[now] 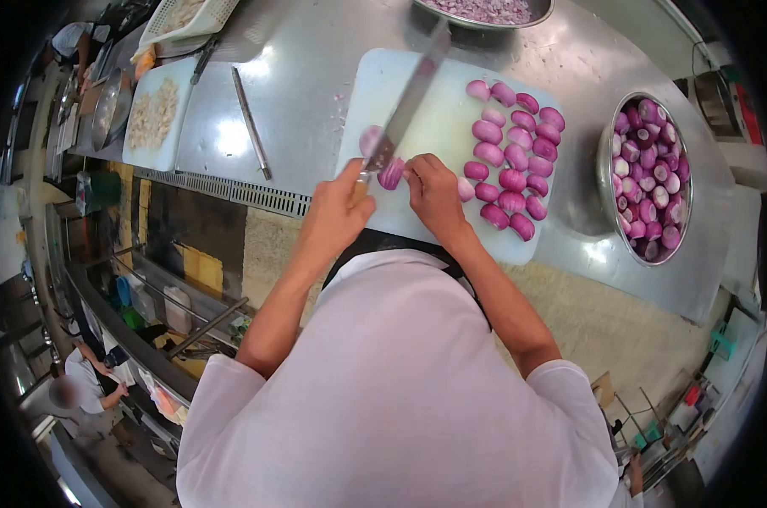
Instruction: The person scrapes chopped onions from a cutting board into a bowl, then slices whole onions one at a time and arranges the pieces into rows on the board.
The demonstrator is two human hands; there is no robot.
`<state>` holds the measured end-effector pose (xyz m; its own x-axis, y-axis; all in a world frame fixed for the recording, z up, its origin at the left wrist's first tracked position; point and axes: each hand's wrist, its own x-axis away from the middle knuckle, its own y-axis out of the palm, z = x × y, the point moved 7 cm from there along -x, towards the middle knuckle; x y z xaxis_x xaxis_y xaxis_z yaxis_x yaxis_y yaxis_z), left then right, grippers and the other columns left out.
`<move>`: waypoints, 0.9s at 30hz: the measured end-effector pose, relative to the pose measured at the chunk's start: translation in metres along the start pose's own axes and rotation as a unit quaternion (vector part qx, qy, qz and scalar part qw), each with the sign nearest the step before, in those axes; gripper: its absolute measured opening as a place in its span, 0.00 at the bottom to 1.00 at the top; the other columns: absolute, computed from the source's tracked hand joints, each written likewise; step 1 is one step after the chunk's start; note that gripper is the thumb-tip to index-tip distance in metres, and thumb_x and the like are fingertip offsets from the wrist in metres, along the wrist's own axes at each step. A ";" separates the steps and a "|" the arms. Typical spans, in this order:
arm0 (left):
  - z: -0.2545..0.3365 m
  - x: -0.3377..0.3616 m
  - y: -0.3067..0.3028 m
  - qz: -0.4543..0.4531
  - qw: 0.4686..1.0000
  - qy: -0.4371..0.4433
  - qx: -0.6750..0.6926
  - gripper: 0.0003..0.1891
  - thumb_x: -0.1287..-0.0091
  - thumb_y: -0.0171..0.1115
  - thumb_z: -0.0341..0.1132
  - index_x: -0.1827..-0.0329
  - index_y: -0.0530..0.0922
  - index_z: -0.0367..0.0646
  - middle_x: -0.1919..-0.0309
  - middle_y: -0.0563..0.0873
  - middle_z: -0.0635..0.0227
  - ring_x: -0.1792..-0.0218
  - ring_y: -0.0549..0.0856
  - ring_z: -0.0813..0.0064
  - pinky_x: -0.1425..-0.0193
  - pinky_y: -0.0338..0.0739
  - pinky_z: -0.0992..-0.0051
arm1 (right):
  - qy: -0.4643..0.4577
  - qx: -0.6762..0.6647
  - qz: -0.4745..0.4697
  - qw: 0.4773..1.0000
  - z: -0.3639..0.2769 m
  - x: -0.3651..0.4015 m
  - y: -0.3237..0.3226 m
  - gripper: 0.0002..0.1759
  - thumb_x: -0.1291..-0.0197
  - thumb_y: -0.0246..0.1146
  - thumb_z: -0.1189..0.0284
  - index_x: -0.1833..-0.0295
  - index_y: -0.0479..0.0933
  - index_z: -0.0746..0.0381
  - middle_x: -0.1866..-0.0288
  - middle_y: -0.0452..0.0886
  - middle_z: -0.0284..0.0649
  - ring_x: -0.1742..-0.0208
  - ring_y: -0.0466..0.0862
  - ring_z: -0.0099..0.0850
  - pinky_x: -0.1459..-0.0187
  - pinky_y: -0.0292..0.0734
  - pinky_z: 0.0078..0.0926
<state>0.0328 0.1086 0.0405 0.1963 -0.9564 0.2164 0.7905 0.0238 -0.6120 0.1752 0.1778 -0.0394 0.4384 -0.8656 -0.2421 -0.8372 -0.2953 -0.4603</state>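
Observation:
My left hand [337,216] is wrapped round the handle of a kitchen knife [413,93]. The blade is blurred and slants up and away across the cutting board [383,76]. My right hand [434,195] has its fingers bunched against a red onion half [390,174] by the board's near edge. Fine cut lines seem to run across this half, right beside the blade. Another pale onion piece [370,140] lies just beyond, partly behind the knife. Peeled onion halves [516,157] stand in rows on the right of the board.
A metal bowl [606,169] of whole peeled onions stands at right; another bowl [485,25] at the far edge holds chopped onion. A sharpening steel [250,123] lies left, near a second board [180,80] with pale chopped pieces and a white basket [223,13]. Other people work at left.

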 end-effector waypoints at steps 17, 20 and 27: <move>-0.068 0.020 -0.021 0.085 0.971 -0.107 0.195 0.16 0.39 0.58 0.23 0.47 0.77 0.38 0.79 0.75 0.76 0.85 0.70 0.86 0.84 0.63 0.80 | -0.024 0.300 0.079 0.950 0.020 -0.090 -0.068 0.22 0.51 0.69 0.77 0.47 0.80 0.63 0.46 0.79 0.50 0.45 0.77 0.49 0.45 0.74 0.46; -0.064 0.019 -0.022 0.089 0.970 -0.119 0.193 0.16 0.38 0.60 0.23 0.47 0.77 0.40 0.79 0.75 0.75 0.87 0.71 0.85 0.86 0.64 0.79 | -0.056 0.246 0.044 0.967 0.003 -0.088 -0.033 0.23 0.52 0.73 0.73 0.48 0.81 0.63 0.43 0.79 0.49 0.42 0.76 0.49 0.42 0.74 0.45; -0.060 0.012 -0.028 0.100 0.968 -0.106 0.202 0.17 0.40 0.56 0.24 0.46 0.77 0.38 0.80 0.74 0.76 0.86 0.70 0.85 0.84 0.64 0.77 | -0.045 0.124 -0.150 0.980 -0.008 -0.063 0.055 0.21 0.54 0.74 0.72 0.51 0.81 0.61 0.47 0.79 0.46 0.46 0.77 0.48 0.44 0.77 0.43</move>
<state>-0.0221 0.0788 0.0145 0.4498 -0.8405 0.3021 0.8786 0.3556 -0.3188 0.0996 0.2128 -0.0429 0.6897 -0.7117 -0.1337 -0.5659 -0.4145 -0.7127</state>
